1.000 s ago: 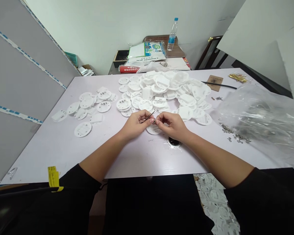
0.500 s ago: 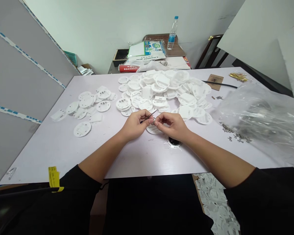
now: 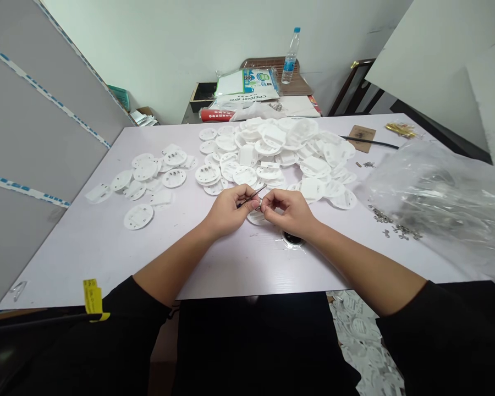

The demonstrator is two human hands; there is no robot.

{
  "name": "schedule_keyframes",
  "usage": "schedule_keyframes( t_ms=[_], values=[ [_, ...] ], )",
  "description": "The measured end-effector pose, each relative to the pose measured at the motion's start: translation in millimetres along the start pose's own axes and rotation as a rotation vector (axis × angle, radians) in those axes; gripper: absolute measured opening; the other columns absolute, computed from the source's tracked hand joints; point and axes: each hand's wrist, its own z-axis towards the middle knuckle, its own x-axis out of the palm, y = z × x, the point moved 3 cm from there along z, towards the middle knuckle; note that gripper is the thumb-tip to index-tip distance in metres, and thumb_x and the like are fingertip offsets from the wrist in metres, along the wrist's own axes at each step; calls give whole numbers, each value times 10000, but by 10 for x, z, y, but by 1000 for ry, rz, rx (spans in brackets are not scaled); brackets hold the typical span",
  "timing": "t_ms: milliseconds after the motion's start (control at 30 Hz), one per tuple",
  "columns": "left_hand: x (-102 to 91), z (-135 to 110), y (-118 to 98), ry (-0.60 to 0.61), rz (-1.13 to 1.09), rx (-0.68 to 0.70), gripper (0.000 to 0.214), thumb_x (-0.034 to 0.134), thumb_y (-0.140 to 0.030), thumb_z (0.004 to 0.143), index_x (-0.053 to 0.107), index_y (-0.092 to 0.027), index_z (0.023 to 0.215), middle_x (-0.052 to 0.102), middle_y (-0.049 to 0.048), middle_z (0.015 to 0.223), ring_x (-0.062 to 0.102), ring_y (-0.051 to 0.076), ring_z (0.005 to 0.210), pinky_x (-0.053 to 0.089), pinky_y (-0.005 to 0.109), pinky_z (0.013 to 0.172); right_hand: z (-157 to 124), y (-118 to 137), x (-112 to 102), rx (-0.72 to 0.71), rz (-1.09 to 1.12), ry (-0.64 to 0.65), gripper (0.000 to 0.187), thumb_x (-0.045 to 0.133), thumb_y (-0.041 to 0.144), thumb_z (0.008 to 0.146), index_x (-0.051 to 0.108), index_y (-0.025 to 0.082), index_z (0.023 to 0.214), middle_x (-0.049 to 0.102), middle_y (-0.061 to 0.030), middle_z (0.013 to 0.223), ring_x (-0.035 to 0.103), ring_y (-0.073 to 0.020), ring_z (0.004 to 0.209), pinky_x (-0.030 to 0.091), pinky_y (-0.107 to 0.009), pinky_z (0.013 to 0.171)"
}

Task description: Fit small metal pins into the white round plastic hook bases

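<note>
We had the fingers of our left hand point(image 3: 226, 210) pinched shut on a thin dark tool point(image 3: 254, 193) that slanted up and away from the hand. The fingers of our right hand point(image 3: 292, 212) were pressed together on a small metal piece point(image 3: 258, 204). It sat between the two hands, just above a white disc point(image 3: 254, 219) on the table point(image 3: 231, 264).

We judged the piece tiny enough that a slack pinch could drop it. It might then bounce off the disc into the pile of discs point(image 3: 272, 146) beyond, or roll into the dark round hole point(image 3: 292, 238) beside our right wrist. The tool, so close to our fingertips, could also slip and prick.

Loose metal bits point(image 3: 390, 223) lay well to the right, beside a clear plastic bag point(image 3: 437, 198).
</note>
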Motion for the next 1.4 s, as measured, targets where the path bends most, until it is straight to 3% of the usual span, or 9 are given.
schedule_keyframes(
  t_ms=[267,433,600,800,967,1067,1200,1400],
  values=[
    [25,-15,-14,32,62,7,139,615,-290,893,597,-153,886,648,33,877,593,140,822,463,276,772,-1,40,17,-26,-99,-41,57,601,148,722,555,178,708,599,7,668,512,-107,592,419,-254,567],
    [10,-24,-18,10,152,30,111,586,-269,904,597,-161,880,633,23,857,572,138,807,448,284,774,-7,14,22,-15,-67,-47,60,602,142,723,557,180,720,607,-3,694,536,-121,619,435,-266,583],
    [14,-19,2,12,82,30,104,590,-258,907,583,-159,876,624,21,845,584,133,806,463,280,778,3,-3,7,37,-4,-59,48,610,161,737,565,178,741,603,-13,703,547,-131,630,444,-279,591],
    [-75,-8,27,-68,74,-16,144,617,-293,905,588,-152,902,657,51,899,604,146,859,468,287,810,19,-35,-27,59,-19,-85,40,605,147,717,589,174,741,619,-16,710,565,-139,646,451,-281,601],
    [-221,7,13,-187,46,-116,128,558,-286,934,494,-176,916,715,50,1001,468,70,548,386,251,546,58,-109,-64,41,-109,-99,52,603,122,698,602,166,725,610,1,673,517,-111,590,410,-254,556],
    [-314,26,29,-240,18,-153,145,548,-310,947,478,-185,925,719,43,983,411,55,480,337,238,476,98,-103,-96,47,-160,-100,34,592,129,711,597,162,715,608,3,672,504,-105,592,400,-245,555],
    [-431,60,71,-298,-63,-158,144,537,-303,962,487,-175,918,710,49,917,413,47,481,363,221,488,191,5,-58,78,-231,33,19,588,146,722,591,159,709,604,7,669,508,-105,599,401,-245,571],
    [-517,76,92,-274,-177,-133,119,522,-247,966,433,-185,916,716,51,998,389,26,420,327,212,442,445,126,241,29,-412,185,25,608,176,760,614,158,744,638,3,710,545,-122,649,398,-261,627]
  ],
)
